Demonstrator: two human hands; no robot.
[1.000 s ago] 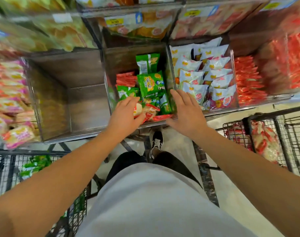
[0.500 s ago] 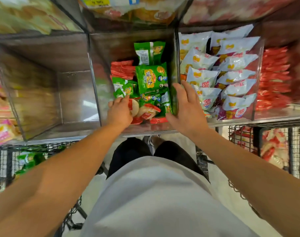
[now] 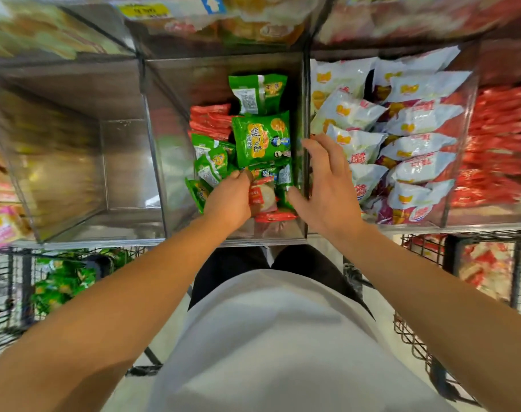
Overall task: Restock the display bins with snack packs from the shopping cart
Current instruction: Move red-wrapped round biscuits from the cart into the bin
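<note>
- Both hands sit deeper in the middle bin than a second ago: the left hand has pushed in among the green packs, and the right hand has lifted off the pile.
- Head view, count: two hands, three clear bins in the near row, two wire carts below.
- Left hand: fingers curled down into the packs; whether they pinch one, I cannot tell.
- Right hand: fingers spread, hovering by the divider wall, holding nothing.
- Left bin shows a bare wooden floor; the right bin holds white packs.
- Left cart carries more green packs; right cart carries red-and-white ones.
</note>
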